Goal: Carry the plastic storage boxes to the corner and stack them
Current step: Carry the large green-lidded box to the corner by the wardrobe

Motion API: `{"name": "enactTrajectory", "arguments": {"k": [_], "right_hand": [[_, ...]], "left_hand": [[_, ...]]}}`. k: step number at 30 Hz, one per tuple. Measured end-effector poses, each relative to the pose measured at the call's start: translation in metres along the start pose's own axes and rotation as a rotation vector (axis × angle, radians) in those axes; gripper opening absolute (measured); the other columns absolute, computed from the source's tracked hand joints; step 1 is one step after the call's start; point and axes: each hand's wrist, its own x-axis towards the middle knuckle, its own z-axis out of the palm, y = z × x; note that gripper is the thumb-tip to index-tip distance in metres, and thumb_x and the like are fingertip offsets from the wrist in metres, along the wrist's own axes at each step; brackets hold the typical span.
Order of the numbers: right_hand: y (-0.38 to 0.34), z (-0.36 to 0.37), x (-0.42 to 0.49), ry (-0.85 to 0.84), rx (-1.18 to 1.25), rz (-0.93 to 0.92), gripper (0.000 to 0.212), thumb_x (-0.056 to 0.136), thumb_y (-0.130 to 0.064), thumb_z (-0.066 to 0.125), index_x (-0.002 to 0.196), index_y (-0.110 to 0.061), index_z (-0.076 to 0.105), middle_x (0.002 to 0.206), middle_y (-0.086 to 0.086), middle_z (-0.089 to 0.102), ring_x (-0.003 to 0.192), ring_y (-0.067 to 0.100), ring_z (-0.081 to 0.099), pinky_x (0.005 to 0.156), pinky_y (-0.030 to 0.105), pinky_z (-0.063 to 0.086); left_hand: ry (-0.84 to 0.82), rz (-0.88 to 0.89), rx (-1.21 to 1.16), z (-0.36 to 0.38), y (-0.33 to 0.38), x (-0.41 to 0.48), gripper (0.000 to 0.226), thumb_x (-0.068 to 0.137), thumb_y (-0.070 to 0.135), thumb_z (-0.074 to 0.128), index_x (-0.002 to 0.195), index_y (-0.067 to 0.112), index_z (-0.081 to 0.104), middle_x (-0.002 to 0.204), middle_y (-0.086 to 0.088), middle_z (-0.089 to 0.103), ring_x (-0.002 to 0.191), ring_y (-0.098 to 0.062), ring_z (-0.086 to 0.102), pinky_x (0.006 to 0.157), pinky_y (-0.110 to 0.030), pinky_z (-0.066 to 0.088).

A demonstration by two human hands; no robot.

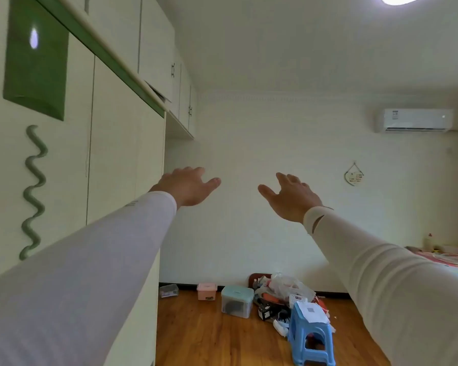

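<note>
Two hands spread, empty: left hand (188,187), right hand (292,198). Teal-lid box (237,302) & pink box (206,291) sit left of blue stool (311,336); clutter pile (283,289) by stool = likely trip risk when carrying.

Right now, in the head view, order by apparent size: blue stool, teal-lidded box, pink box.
1. blue stool, though it stands nearest the camera.
2. teal-lidded box.
3. pink box, farthest back.

blue stool (311,331) on wooden floor (209,336), wall air conditioner (417,120), white wardrobe (117,143)
</note>
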Motion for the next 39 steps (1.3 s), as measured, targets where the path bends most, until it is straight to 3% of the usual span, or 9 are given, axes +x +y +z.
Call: {"name": "enactTrajectory", "arguments": {"k": [8,18,20,22,25,30,33,35,39], "right_hand": [[-0.023,0.016,-0.001,-0.055,0.285,0.122,0.075,0.092,-0.062,0.033,0.153,-0.02,0.019,0.157,0.007,0.024,0.141,0.031,0.029,0.109,0.046,0.027],[-0.057,0.043,-0.005,-0.033,0.4,0.162,0.074,0.092,-0.062,0.033,0.152,-0.02,0.021,0.156,0.007,0.028,0.14,0.031,0.031,0.109,0.046,0.028],[-0.061,0.05,-0.005,-0.035,0.425,0.167,0.075,0.092,-0.063,0.033,0.152,-0.02,0.021,0.156,0.006,0.028,0.14,0.031,0.031,0.109,0.047,0.028],[-0.064,0.057,-0.003,-0.035,0.434,0.175,0.075,0.092,-0.063,0.033,0.152,-0.02,0.022,0.156,0.005,0.028,0.14,0.031,0.03,0.11,0.047,0.027],[-0.062,0.066,0.003,-0.043,0.436,0.177,0.074,0.092,-0.063,0.033,0.152,-0.02,0.022,0.156,0.005,0.028,0.141,0.03,0.03,0.11,0.047,0.027],[-0.048,0.08,0.024,-0.049,0.441,0.17,0.073,0.093,-0.063,0.033,0.151,-0.02,0.023,0.156,0.006,0.029,0.14,0.03,0.031,0.11,0.047,0.027],[-0.033,0.088,0.04,-0.055,0.444,0.163,0.073,0.093,-0.062,0.033,0.151,-0.02,0.023,0.156,0.005,0.029,0.141,0.03,0.03,0.11,0.046,0.027],[-0.016,0.091,0.053,-0.052,0.446,0.162,0.073,0.093,-0.062,0.033,0.152,-0.019,0.023,0.156,0.005,0.028,0.141,0.029,0.03,0.109,0.045,0.027],[0.021,0.096,0.077,-0.049,0.439,0.169,0.073,0.093,-0.062,0.032,0.152,-0.019,0.023,0.156,0.005,0.028,0.141,0.029,0.03,0.109,0.044,0.027]], "left_hand": [[-0.116,-0.081,-0.382,0.001,-0.027,-0.002,0.081,0.092,0.07,0.027,0.152,0.016,0.026,0.16,-0.005,0.026,0.146,-0.027,0.024,0.117,-0.043,0.021],[-0.086,-0.137,-0.607,0.001,-0.066,-0.008,0.071,0.098,0.06,0.028,0.14,0.005,0.045,0.146,-0.014,0.045,0.134,-0.029,0.04,0.099,-0.035,0.031],[-0.08,-0.139,-0.634,0.008,-0.071,-0.008,0.057,0.099,0.058,0.029,0.111,0.011,0.06,0.122,-0.012,0.054,0.116,-0.029,0.047,0.089,-0.032,0.03],[-0.067,-0.154,-0.664,0.015,-0.075,-0.006,0.045,0.1,0.056,0.029,0.076,0.021,0.046,0.098,-0.004,0.048,0.098,-0.02,0.04,0.084,-0.029,0.025],[-0.058,-0.168,-0.688,0.024,-0.077,-0.003,0.045,0.1,0.055,0.03,0.072,0.022,0.039,0.098,-0.004,0.042,0.096,-0.018,0.037,0.083,-0.029,0.025],[-0.13,-0.151,-0.643,0.046,-0.073,0.015,0.058,0.1,0.056,0.028,0.119,0.01,0.058,0.126,-0.015,0.053,0.123,-0.03,0.046,0.091,-0.033,0.03],[-0.105,-0.145,-0.633,0.059,-0.062,0.031,0.044,0.1,0.056,0.027,0.074,0.024,0.043,0.096,-0.004,0.048,0.099,-0.018,0.039,0.084,-0.03,0.026],[-0.102,-0.16,-0.628,0.068,-0.049,0.047,0.044,0.1,0.057,0.027,0.073,0.024,0.043,0.09,0.0,0.049,0.097,-0.021,0.039,0.083,-0.029,0.024],[-0.101,-0.157,-0.608,0.092,-0.025,0.08,0.069,0.099,0.058,0.026,0.135,0.003,0.05,0.142,-0.015,0.048,0.131,-0.031,0.043,0.089,-0.032,0.027]]}}
